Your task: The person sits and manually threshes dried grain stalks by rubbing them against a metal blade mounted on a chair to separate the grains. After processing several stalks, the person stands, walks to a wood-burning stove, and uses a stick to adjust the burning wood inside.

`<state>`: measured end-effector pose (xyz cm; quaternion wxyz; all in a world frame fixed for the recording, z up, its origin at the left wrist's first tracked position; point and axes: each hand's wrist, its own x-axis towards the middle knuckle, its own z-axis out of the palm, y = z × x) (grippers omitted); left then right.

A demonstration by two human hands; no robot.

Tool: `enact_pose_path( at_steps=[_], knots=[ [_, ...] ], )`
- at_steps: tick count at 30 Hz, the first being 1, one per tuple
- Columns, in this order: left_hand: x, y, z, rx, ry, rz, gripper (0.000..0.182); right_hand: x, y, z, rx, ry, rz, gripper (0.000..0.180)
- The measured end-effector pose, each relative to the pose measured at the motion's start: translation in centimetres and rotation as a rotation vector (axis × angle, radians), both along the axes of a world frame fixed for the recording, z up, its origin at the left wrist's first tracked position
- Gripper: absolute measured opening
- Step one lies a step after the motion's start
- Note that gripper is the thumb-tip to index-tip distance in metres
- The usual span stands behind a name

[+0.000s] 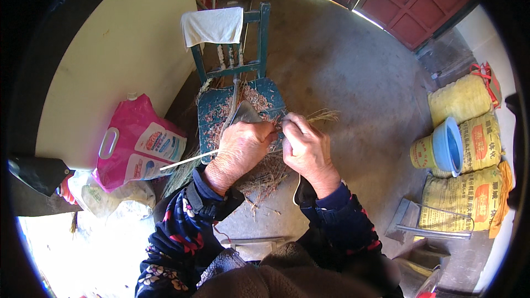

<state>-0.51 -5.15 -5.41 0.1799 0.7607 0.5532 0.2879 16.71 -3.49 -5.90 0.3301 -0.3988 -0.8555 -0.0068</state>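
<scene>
My left hand is closed around a pale, thin stalk, whose bare end juts out to the left. My right hand pinches the stalk near its tufted, dry seed head. Both parts line up as one stalk, though the fingers hide its middle. Just beyond my left hand is a grey metal blade, with a curved wooden handle lying along the chair seat. Reddish husks or seeds are scattered over the worn green wooden chair.
A white towel hangs on the chair back. To the left stand a pink detergent bag and a plastic bag. Dry stalks litter the floor beneath the chair. At right are yellow sacks, a blue basin and a metal dustpan.
</scene>
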Motion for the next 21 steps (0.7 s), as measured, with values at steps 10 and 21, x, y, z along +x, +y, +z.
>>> enact_pose_path(
  at_steps=[10,21],
  knots=[
    [-1.9,-0.2,1.4,-0.449,-0.683,0.028,0.009,7.4,3.9,1.1,-0.246,0.571,-0.341,0.01],
    [-1.0,-0.4,1.9,-0.541,-1.153,0.044,0.008,2.6,0.6,4.1,-0.33,0.604,-0.155,0.018]
  ],
)
